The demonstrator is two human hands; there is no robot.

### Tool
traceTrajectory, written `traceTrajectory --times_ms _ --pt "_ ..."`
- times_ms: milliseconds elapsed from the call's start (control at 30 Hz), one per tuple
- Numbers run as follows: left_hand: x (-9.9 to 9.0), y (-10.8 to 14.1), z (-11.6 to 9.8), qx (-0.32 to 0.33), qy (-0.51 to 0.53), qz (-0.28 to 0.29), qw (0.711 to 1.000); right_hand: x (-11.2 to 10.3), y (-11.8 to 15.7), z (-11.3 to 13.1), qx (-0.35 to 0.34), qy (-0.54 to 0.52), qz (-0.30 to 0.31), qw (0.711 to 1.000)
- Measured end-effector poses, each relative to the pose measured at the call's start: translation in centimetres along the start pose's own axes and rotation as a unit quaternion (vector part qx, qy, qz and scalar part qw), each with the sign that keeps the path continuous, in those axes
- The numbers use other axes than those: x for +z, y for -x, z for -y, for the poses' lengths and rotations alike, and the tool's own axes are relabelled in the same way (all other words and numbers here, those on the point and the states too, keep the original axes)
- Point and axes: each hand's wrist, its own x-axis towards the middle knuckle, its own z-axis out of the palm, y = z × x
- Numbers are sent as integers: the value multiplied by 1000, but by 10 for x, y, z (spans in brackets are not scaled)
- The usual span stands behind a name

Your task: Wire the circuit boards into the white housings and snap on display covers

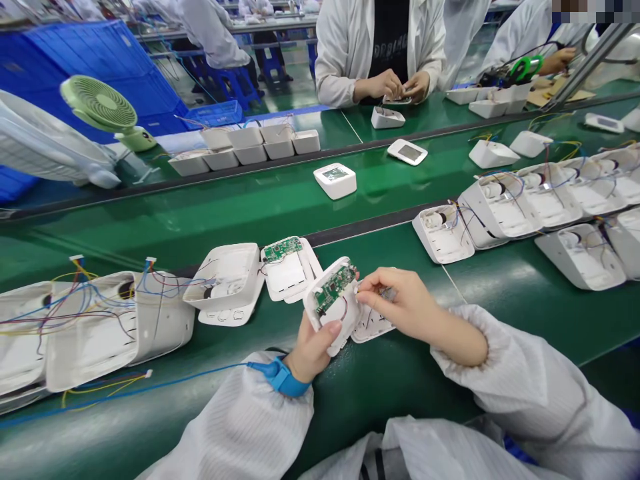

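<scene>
Tilted up over the green bench, a white plastic cover [330, 313] with a green circuit board [336, 288] is held by my left hand [313, 347], thumb across its lower face. A blue band circles my left wrist. My right hand [395, 300] pinches at the board's right edge, thumb and forefinger together; the small item between them, apparently a connector on wires, is hard to make out. Beneath and behind the right fingers lies another white housing part [371, 325], partly hidden. Left of the held cover, a second white cover [290, 270] with a board rests on the bench.
White housings with wires [95, 327] stand at left, more [505, 203] at right. On the green belt [240, 203] sit a white device [336, 181] and a display cover [407, 153]. A green fan [103, 103] stands back left. A person in white works opposite.
</scene>
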Motion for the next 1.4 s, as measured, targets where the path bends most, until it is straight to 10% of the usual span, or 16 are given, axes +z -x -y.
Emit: traceTrajectory --times_ms 1400 --pt "12 10 11 -80 50 -43 995 22 10 1 -56 136 -95 985"
